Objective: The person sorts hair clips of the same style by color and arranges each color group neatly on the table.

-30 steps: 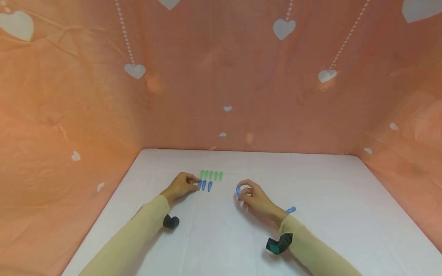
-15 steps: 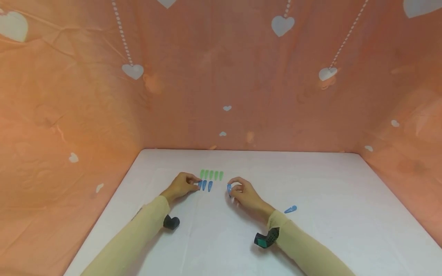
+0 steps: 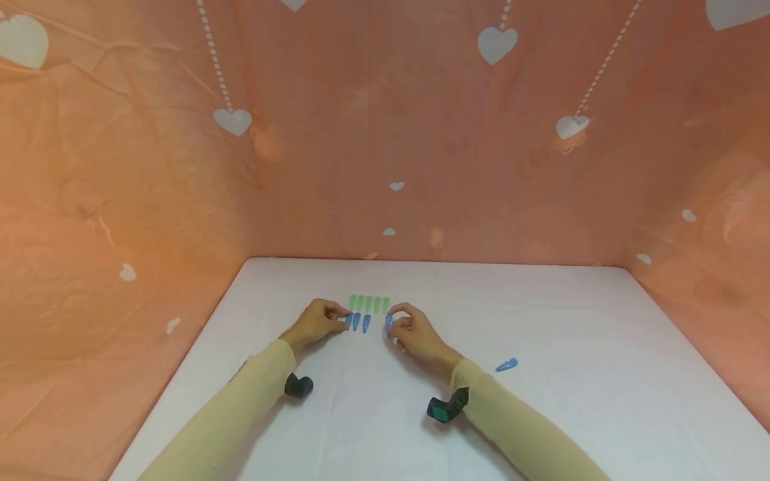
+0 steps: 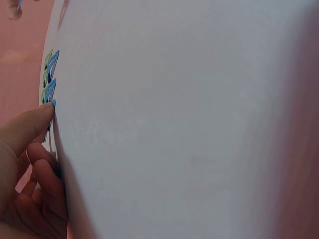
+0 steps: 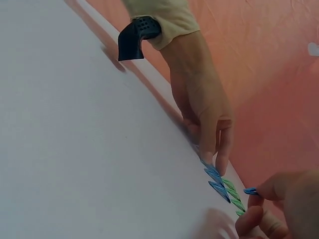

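Observation:
Snap hair clips are laid in rows on the white table. A row of several green hair clips (image 3: 369, 303) sits at the back, with blue hair clips (image 3: 366, 324) in front of it. My left hand (image 3: 317, 323) pinches the leftmost blue clip (image 3: 348, 320) of that row between thumb and fingers, down at the table. To the row's right, my right hand (image 3: 419, 337) pinches another blue hair clip (image 5: 250, 191) by its edges, held upright. In the right wrist view it shows raised above the green clips. Part of the leftmost clip is hidden by my left fingers.
One more blue hair clip (image 3: 506, 365) lies alone on the table (image 3: 571, 321), right of my right forearm. An orange cloth with white hearts (image 3: 433, 133) closes off the back and both sides. Each wrist wears a black camera mount (image 3: 299, 386).
My right hand has moved left with its blue hair clip, coming close to the right end of the rows. My left hand has stayed on the leftmost blue clip.

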Motion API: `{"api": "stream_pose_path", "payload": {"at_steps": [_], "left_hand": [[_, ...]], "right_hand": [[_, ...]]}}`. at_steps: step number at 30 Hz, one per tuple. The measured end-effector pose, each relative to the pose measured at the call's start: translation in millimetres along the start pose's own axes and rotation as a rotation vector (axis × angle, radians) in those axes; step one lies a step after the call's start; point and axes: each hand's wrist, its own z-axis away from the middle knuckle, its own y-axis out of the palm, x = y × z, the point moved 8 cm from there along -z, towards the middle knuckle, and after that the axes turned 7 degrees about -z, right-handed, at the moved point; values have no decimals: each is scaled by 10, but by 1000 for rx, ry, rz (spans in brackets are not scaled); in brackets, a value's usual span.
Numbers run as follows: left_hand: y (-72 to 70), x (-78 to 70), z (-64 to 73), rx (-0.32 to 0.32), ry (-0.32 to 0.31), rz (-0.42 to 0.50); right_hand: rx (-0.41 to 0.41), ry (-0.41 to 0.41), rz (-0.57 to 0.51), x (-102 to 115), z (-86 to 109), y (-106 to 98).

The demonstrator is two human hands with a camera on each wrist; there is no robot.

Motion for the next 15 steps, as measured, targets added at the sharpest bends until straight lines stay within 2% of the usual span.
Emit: {"api": "stream_pose_path", "payload": {"at_steps": [6,15], "left_hand": [[8,5,-4,-1,-7,-13],[1,-1,-2,3,4,-15]], "right_hand": [[-1,-38,63,40,-72,47],[-95,-53,176,129,-181,60]]}}
